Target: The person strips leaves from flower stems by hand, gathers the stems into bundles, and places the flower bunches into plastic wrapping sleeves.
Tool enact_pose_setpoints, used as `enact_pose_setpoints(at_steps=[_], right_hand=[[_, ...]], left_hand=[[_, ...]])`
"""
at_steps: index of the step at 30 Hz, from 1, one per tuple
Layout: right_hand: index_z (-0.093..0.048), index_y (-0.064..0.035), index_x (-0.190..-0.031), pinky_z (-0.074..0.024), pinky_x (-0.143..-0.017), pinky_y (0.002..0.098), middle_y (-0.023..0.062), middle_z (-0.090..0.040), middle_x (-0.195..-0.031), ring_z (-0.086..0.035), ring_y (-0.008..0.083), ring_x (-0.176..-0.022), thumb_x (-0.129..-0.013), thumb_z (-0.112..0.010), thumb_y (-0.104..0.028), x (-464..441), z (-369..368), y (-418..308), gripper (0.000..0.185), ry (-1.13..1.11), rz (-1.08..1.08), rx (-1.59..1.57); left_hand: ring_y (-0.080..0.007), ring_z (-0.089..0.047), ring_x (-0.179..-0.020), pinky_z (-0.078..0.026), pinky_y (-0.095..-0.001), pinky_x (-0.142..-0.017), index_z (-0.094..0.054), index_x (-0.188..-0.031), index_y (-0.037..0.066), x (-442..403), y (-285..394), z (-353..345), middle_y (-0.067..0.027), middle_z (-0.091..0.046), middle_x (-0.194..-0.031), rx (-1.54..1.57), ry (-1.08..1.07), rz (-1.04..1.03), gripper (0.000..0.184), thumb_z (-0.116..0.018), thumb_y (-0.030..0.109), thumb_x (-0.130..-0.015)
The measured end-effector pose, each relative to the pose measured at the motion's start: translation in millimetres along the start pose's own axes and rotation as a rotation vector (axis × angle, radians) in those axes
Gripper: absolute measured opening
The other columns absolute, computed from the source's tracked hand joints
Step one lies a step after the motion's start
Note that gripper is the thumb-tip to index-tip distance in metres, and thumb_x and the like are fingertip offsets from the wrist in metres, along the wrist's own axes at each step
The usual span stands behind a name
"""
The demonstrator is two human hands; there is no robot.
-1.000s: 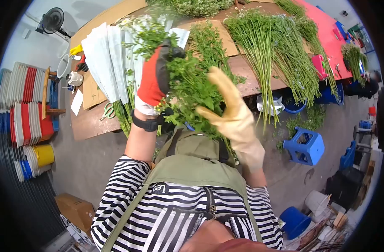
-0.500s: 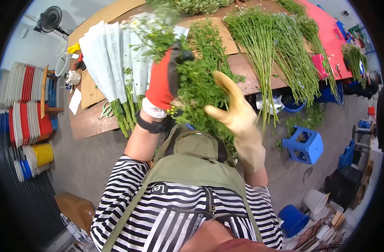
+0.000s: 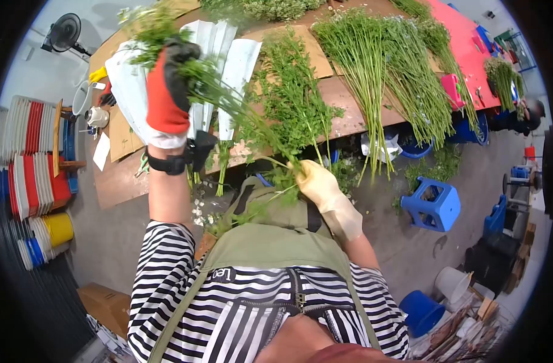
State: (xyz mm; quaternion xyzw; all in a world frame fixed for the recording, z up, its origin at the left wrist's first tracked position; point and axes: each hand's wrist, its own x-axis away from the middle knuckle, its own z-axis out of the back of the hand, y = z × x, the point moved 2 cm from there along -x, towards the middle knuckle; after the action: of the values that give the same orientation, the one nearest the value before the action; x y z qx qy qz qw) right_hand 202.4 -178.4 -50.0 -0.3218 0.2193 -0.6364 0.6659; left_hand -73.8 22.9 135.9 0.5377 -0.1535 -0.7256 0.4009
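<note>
My left hand (image 3: 170,88), in a red and black glove, is closed around a bunch of leafy flower stems (image 3: 240,109) near its flowering top. The bunch slants down to the right across my apron. At its lower end my right hand (image 3: 316,181), in a cream rubber glove, pinches the stems. Under and behind my left hand are bunches wrapped in white paper sleeves (image 3: 237,66). Beside them on the table (image 3: 349,103) lies a loose pile of green stems (image 3: 294,91). Leaves near both hands are blurred.
Long-stemmed bunches (image 3: 361,78) overhang the table's front edge at the right. A blue stool (image 3: 432,204) stands on the floor there. Green-handled scissors (image 3: 142,164) lie at the table's left edge, near a white twine spool (image 3: 97,117). A pink-red table (image 3: 464,60) is at far right.
My left hand has moved left and up, drawing the bunch out lengthwise. My right hand has gone from open fingers to closing on the lower stems.
</note>
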Motion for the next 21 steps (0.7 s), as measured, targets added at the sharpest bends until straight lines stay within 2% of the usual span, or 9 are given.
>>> enact_pose_setpoints(at_steps=[2, 3, 4, 8, 11, 15, 18, 19, 21], right_hand=[[-0.070, -0.0040, -0.109, -0.0518, -0.092, 0.0479, 0.0232, -0.070, -0.107, -0.064, 0.0423, -0.106, -0.102, -0.052, -0.036, 13, 1, 18, 0.037, -0.257, -0.296, 0.108], [-0.070, -0.0038, -0.109, -0.0515, -0.092, 0.0482, 0.0232, -0.070, -0.108, -0.064, 0.0422, -0.106, -0.102, -0.053, -0.035, 37, -9, 44, 0.037, -0.215, -0.319, 0.084], [-0.070, -0.0037, -0.110, -0.0511, -0.093, 0.0485, 0.0231, -0.070, -0.109, -0.064, 0.0421, -0.107, -0.101, -0.054, -0.034, 54, -18, 70, 0.036, -0.175, -0.333, 0.065], [-0.070, -0.0045, -0.110, -0.0494, -0.094, 0.0482, 0.0224, -0.067, -0.118, -0.062, 0.0415, -0.109, -0.100, -0.057, -0.041, 49, -3, 61, 0.040, -0.271, -0.420, 0.102], [-0.068, -0.0063, -0.122, -0.0496, -0.099, 0.0409, 0.0190, -0.066, -0.129, -0.064, 0.0349, -0.119, -0.096, -0.063, -0.051, 20, 17, 5, 0.052, -0.239, -0.354, -0.139], [-0.054, -0.0052, -0.142, -0.0513, -0.096, 0.0317, 0.0121, -0.073, -0.122, -0.069, 0.0224, -0.113, -0.092, -0.072, -0.051, -21, 38, -61, 0.070, -0.090, -0.206, -0.356], [-0.057, -0.0024, -0.137, -0.0520, -0.094, 0.0309, 0.0137, -0.073, -0.122, -0.070, 0.0197, -0.107, -0.094, -0.073, -0.043, -35, 27, -51, 0.062, -0.108, -0.114, -0.842], [-0.058, -0.0017, -0.136, -0.0523, -0.093, 0.0312, 0.0145, -0.073, -0.122, -0.070, 0.0194, -0.104, -0.094, -0.073, -0.041, -39, 22, -46, 0.059, -0.147, -0.100, -1.021], [-0.061, 0.0005, -0.129, -0.0533, -0.092, 0.0317, 0.0165, -0.074, -0.116, -0.071, 0.0208, -0.099, -0.099, -0.067, -0.043, -24, 23, -34, 0.054, -0.102, 0.018, -0.997]], left_hand=[[-0.0174, -0.065, -0.097, -0.054, -0.0319, -0.087, -0.065, -0.117, 0.003, -20, -42, 36, -0.0087, -0.069, -0.104, -0.049, 0.089, -0.138, 0.023, -0.049, 0.015, -0.105], [-0.0193, -0.066, -0.094, -0.056, -0.0318, -0.083, -0.065, -0.111, 0.004, -32, -52, 58, -0.0085, -0.068, -0.103, 0.475, 0.121, 0.269, 0.022, -0.047, 0.016, -0.105], [-0.0197, -0.068, -0.088, -0.058, -0.0317, -0.081, -0.065, -0.110, 0.004, -46, -57, 78, -0.0094, -0.068, -0.103, 0.887, -0.039, 0.277, 0.024, -0.046, 0.019, -0.107], [-0.0200, -0.069, -0.095, -0.057, -0.0329, -0.085, -0.066, -0.117, 0.005, -45, -33, 61, -0.0088, -0.071, -0.105, 0.586, 0.074, 0.353, 0.030, -0.050, 0.029, -0.108], [-0.0195, -0.069, -0.098, -0.056, -0.0333, -0.088, -0.067, -0.121, 0.005, -29, -34, 20, -0.0072, -0.071, -0.108, 0.274, -0.003, 0.028, 0.030, -0.051, 0.027, -0.108], [-0.0115, -0.065, -0.088, -0.052, -0.0287, -0.083, -0.072, -0.107, 0.004, -11, 9, -27, -0.0032, -0.073, -0.098, 0.631, -0.061, 0.476, 0.039, -0.045, 0.032, -0.111], [-0.0109, -0.064, -0.087, -0.052, -0.0284, -0.082, -0.071, -0.111, 0.004, -10, 13, -32, -0.0032, -0.073, -0.101, 0.284, -0.050, 0.128, 0.039, -0.046, 0.034, -0.111], [-0.0155, -0.068, -0.093, -0.054, -0.0290, -0.084, -0.068, -0.117, 0.002, -11, 14, -24, -0.0056, -0.071, -0.107, 0.717, -0.024, 0.596, 0.034, -0.045, 0.027, -0.111], [-0.0165, -0.068, -0.094, -0.056, -0.0304, -0.085, -0.067, -0.118, 0.002, -11, -1, -6, -0.0064, -0.071, -0.107, 0.258, -0.074, 0.187, 0.033, -0.045, 0.025, -0.111]])
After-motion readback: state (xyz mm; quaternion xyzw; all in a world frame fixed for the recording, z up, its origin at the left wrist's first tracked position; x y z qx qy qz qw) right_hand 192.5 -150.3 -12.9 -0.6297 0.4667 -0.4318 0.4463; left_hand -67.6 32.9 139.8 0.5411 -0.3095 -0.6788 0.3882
